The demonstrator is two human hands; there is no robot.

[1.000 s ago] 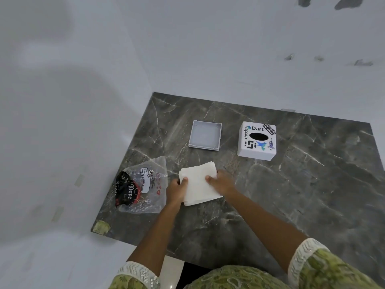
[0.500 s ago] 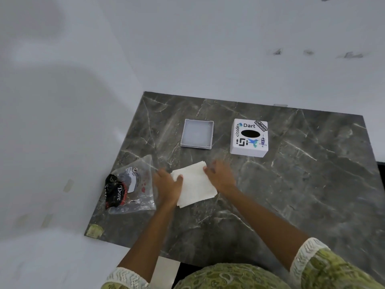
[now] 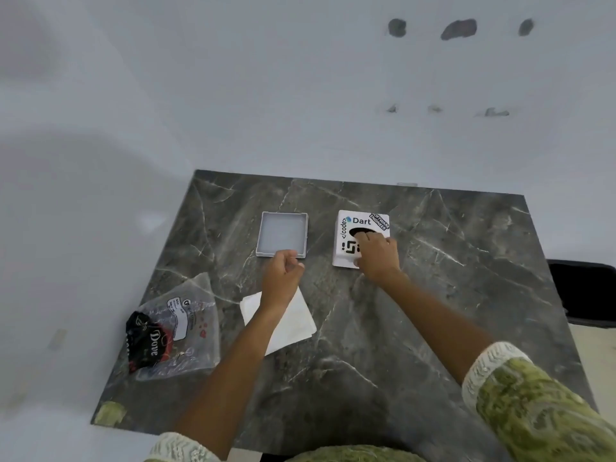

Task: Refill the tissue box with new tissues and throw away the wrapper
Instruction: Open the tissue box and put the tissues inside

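A white tissue box [image 3: 346, 228] with stickers and a dark oval slot stands on the dark marble table [image 3: 433, 311]. My right hand [image 3: 376, 256] rests on its top and front edge, fingers curled over it. A grey square lid or tray [image 3: 281, 233] lies left of the box. My left hand [image 3: 281, 278] hovers just in front of that tray, fingers loosely curled, holding nothing. A white tissue stack [image 3: 293, 325] lies flat under my left forearm. A clear plastic wrapper [image 3: 186, 331] lies at the table's left edge.
A black and red packet [image 3: 146, 341] sits with the plastic wrapper. White floor or wall surrounds the table on the left and behind. A dark object [image 3: 586, 291] stands off the table's right edge.
Both hands left the tissue stack, which stays on the table. My right hand moved forward onto the tissue box; my left hand moved up toward the grey tray.
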